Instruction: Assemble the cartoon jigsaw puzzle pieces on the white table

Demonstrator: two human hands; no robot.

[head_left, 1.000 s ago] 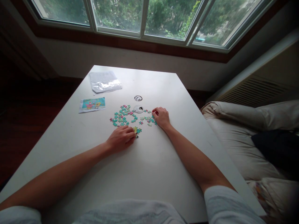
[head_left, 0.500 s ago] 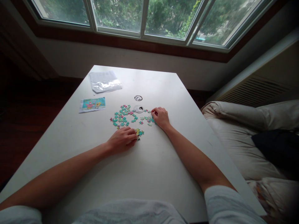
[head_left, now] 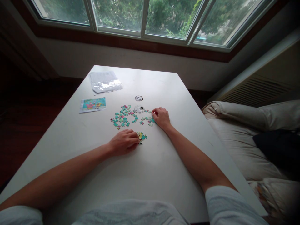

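white table [head_left: 164,175] below window [head_left: 119,15]. yellow-teal cluster [head_left: 142,136] near table's middle, left hand [head_left: 124,141] at its left edge, curled narrow; cannot tell if gripping. loose pieces [head_left: 121,118] beyond, right hand [head_left: 161,118] at their right end, bent narrow, hold unclear. farther, two discs [head_left: 139,109]; to left, picture card [head_left: 92,104], plastic sleeve [head_left: 106,82] behind it.

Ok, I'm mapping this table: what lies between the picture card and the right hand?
Scattered puzzle pieces and the nearer round disc, seen in the head view.
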